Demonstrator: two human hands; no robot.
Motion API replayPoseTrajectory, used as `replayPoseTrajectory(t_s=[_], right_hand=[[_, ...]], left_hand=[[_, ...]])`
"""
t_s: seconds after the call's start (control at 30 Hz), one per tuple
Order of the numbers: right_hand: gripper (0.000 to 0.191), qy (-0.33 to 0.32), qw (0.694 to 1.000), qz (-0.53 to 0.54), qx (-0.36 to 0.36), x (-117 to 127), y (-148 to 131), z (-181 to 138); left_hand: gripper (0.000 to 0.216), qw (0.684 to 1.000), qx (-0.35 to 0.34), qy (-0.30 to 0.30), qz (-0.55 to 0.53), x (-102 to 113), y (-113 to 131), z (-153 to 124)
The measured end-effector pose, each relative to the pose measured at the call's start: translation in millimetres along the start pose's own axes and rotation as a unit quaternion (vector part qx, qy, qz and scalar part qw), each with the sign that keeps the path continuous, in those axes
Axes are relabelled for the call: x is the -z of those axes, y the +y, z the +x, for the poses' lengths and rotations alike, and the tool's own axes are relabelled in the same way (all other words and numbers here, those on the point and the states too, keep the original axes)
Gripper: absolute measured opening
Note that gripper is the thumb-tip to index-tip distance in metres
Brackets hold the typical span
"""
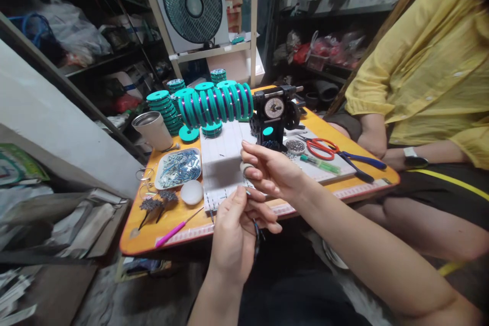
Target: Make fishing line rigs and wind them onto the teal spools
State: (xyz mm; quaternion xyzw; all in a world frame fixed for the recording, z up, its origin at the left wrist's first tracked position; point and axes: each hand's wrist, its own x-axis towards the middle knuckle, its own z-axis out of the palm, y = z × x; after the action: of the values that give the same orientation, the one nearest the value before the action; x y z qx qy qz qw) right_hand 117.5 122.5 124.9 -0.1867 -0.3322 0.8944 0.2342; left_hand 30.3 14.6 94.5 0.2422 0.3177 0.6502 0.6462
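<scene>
Strands, thin and dark, hang by your left palm, lower centre of the head view. Your left hand has thumb and forefinger pinched together on a tiny pale-blue tip, mid-frame. Your right hand sits just above it, fingers curled, pale band around one; can't tell if they grip anything. Past your hands, upper middle, you've got a row of teal spools lying sideways, right end at the black winder. More spools stacked left of that row. Mid-left: white tray of blue bits, white round piece just beside it, pink-handled tool below. Right of centre: red-handled cutters. Co-worker, yellow shirt, upper right.
</scene>
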Motion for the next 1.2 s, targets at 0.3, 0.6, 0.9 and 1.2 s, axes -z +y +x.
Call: replayPoseTrajectory(t_s=[0.3, 0.6, 0.9, 1.2], right_hand=[[0.042, 0.008, 1.0, -0.001, 0.0, -1, 1, 0], [0.041, -0.004, 1.0, 0.001, 0.016, 4, -1, 0], [0.043, 0.016, 1.0, 0.004, 0.022, 4, -1, -2], [0.038, -0.045, 0.997, -0.048, 0.047, 11, -11, -7]], left_hand=[[0.034, 0.999, 0.047, 0.007, -0.014, 7, -7, -18], [0.027, 0.996, 0.064, 0.025, -0.056, 7, -5, -18], [0.03, 0.997, 0.059, 0.016, -0.051, 6, -12, -22], [0.032, 0.998, 0.051, 0.008, -0.033, 6, -8, -19]])
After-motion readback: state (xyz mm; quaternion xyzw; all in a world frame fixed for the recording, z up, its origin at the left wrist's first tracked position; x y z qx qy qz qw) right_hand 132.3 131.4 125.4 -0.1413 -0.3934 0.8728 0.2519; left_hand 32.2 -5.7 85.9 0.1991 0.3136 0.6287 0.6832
